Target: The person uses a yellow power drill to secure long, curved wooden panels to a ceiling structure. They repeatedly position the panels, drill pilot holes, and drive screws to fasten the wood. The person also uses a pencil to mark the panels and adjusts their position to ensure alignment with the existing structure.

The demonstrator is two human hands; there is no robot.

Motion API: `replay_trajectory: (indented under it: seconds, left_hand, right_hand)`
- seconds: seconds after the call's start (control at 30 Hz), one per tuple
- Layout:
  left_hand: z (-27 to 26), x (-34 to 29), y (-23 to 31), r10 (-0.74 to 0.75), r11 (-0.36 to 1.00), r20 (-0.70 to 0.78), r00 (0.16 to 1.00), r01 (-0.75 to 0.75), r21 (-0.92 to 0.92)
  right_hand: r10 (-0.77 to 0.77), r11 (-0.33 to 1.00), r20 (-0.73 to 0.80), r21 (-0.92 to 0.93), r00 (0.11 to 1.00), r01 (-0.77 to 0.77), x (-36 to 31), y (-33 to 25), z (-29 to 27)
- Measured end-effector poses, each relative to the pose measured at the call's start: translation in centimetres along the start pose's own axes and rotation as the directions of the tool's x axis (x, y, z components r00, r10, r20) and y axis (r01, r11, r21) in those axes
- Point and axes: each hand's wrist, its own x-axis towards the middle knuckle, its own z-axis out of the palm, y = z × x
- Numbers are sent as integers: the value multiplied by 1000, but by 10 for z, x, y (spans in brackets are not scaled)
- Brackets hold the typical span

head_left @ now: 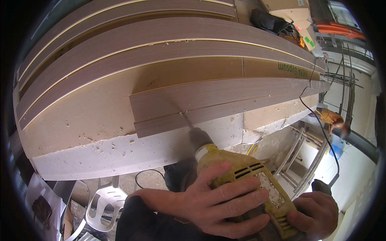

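Observation:
A worn yellow corded power drill (230, 159) points away from me, its black chuck (200, 138) toward the boards. My left hand (229, 199) lies over the drill's body, fingers wrapped across its top. At the rear, my right hand (315, 215) grips the drill by its handle end, which the hand mostly hides. The drill bit (187, 121) meets the groove of a brown wood-grain plank (193, 96), with pale shavings around the contact. Whether the bit is turning cannot be told.
More grooved brown planks (132, 36) lie farther back on a shaving-strewn board surface (92, 114). The drill's black cord (321, 124) crosses the right end. A white plastic chair (105, 205) stands lower left, a wooden ladder-like frame (295, 160) lower right. Cardboard (287, 12) and a black bag (268, 22) sit at the back.

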Motion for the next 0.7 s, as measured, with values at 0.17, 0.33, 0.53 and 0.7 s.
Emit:
replay_trajectory:
  seconds: [0.17,0.33,0.53,0.7]
  left_hand:
    - [1,1,2,-31,999,-23,999,31,-19]
    - [-1,-1,-1,1,1000,-4,1000,-1,-12]
    - [2,1,2,-25,999,-26,999,24,-28]
    - [2,0,2,-23,999,-23,999,23,-25]
  right_hand:
    - [-6,1000,-4,-6,1000,6,2,-1,0]
    - [-7,1000,-5,-5,1000,7,2,-1,0]
    - [-5,1000,-20,-11,1000,5,1,-2,2]
    - [5,1000,-21,-30,1000,-6,1,-3,1]
